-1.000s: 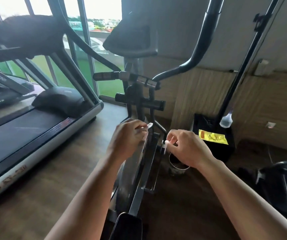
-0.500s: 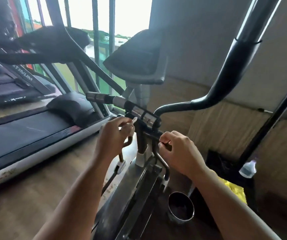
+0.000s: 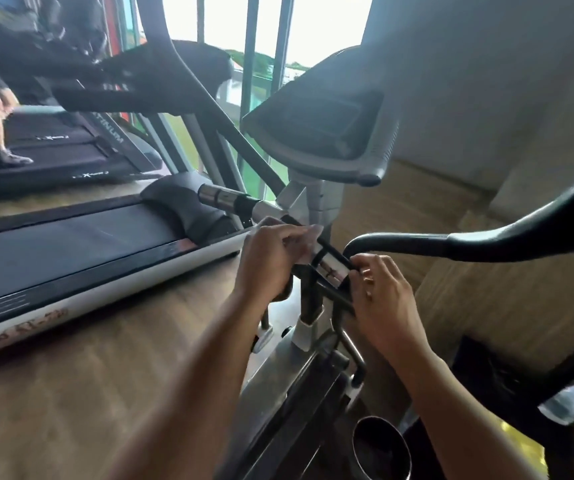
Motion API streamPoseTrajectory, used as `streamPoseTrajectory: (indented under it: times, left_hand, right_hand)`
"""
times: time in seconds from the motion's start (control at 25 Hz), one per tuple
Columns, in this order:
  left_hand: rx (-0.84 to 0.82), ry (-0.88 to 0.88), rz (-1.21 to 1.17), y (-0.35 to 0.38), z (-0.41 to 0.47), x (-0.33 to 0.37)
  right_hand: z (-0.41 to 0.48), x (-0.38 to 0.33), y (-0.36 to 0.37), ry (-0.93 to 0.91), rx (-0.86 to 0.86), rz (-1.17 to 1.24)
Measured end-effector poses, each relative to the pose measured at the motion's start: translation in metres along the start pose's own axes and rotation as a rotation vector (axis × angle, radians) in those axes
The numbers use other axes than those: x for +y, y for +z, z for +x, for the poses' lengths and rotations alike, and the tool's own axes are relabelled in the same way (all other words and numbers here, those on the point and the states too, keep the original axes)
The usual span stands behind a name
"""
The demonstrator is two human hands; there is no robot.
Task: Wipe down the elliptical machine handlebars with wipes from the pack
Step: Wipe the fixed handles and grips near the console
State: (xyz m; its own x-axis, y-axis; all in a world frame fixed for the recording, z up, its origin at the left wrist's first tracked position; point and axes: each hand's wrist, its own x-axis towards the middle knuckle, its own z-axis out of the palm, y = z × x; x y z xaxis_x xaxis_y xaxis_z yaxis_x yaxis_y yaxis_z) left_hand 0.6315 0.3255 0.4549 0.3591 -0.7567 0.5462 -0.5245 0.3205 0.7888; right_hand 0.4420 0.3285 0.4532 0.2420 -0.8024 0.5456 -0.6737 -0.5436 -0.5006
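Observation:
The elliptical's short fixed handlebar (image 3: pixel 330 265) runs across the middle, black with chrome sensor plates. My left hand (image 3: pixel 271 258) grips a pale wipe (image 3: pixel 308 245) against the bar's middle. My right hand (image 3: pixel 379 292) curls its fingertips round the bar's right end, beside the chrome plate. The bar's left end (image 3: pixel 223 199) sticks out bare, chrome and black. A long curved moving handlebar (image 3: pixel 486 240) sweeps away to the right. The console (image 3: pixel 323 133) stands above. The wipes pack is not clearly in view.
A treadmill (image 3: pixel 81 244) lies close on the left, and a person walks on another treadmill (image 3: pixel 36 150) behind it. A metal cup (image 3: pixel 379 448) sits low by the frame. A plastic bottle (image 3: pixel 562 403) and something yellow (image 3: pixel 521 441) lie at lower right. Windows are ahead.
Both hands rose from low beside the frame up to the fixed handlebar; the view tilted up and closed in. The left hand now holds the wipe on the bar.

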Motion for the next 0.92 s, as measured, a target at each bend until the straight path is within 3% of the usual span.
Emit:
streamPoseTrajectory:
  times: [0.32, 0.48, 0.68, 0.8, 0.92]
  left_hand:
    - [0.118, -0.033, -0.089, 0.012, -0.014, -0.004]
    - [0.147, -0.015, -0.283, 0.036, -0.051, 0.013]
    - [0.314, -0.077, -0.16, 0.026, -0.015, -0.009]
    - [0.346, -0.107, -0.357, 0.05, -0.051, 0.007]
    - [0.399, -0.112, -0.408, 0.058, -0.051, -0.008]
  right_hand:
    - [0.005, 0.005, 0.011, 0.054, 0.119, 0.082]
    - [0.005, 0.006, 0.012, 0.067, 0.123, 0.13]
    - [0.005, 0.009, 0.013, 0.06, 0.123, 0.14]
    - [0.006, 0.009, 0.014, 0.049, 0.147, 0.139]
    - [0.006, 0.009, 0.014, 0.031, 0.145, 0.122]
